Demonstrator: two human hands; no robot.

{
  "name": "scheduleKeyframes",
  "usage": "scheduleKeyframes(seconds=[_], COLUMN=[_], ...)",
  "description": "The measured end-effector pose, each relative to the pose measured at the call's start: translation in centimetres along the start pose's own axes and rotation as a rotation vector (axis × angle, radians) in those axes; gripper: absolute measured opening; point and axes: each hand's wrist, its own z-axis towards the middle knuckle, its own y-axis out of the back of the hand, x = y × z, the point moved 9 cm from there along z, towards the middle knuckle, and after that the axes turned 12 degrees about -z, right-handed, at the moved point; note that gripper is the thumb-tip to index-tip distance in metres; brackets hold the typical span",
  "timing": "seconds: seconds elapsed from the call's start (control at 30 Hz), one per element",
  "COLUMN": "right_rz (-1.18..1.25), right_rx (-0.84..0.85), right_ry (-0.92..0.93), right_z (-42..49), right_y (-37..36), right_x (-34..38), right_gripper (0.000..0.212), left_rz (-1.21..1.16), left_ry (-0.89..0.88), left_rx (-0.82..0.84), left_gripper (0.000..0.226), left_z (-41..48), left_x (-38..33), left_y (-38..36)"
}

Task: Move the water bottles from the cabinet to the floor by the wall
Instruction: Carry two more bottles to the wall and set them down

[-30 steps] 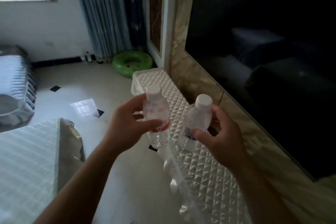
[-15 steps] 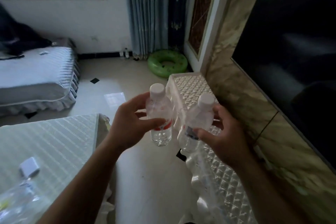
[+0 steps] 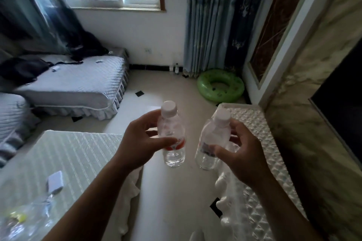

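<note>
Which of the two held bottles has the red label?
The left-hand bottle, gripped by the left hand: red band on its label. The right-hand bottle, in the right hand, has a dark label and tilts.

Clear plastic water bottle with white screw cap and red-and-white label: upright at frame centre, held off the floor, pinched round its middle by the left grip, thumb across the label, cap and base showing clear of the fingers. Second clear plastic water bottle with white cap and dark bluish label: just right of the first, not touching it, tilted with cap leaning to the upper right, clasped about the label by the right grip, base free below the thumb. Both capped, both over pale floor near the frame's middle.
</note>
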Motion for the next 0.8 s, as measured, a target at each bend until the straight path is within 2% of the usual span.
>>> scheduleKeyframes(seconds=[0.43,0.8], right_rz=[0.017,-0.027], right_rx=[0.087,0.115], right_ry=[0.079,0.091], right_z=[16.1,32.0], right_y=[-0.2,-6.9], right_x=[-1.6,-1.3], right_gripper=[0.071,0.067], left_rz=[0.031,0.001], left_ry=[-0.001,0.006], left_rx=[-0.094,-0.098], left_gripper=[0.067,0.065], left_z=[13.1,29.0], left_x=[2.2,6.7], left_y=[0.0,6.5])
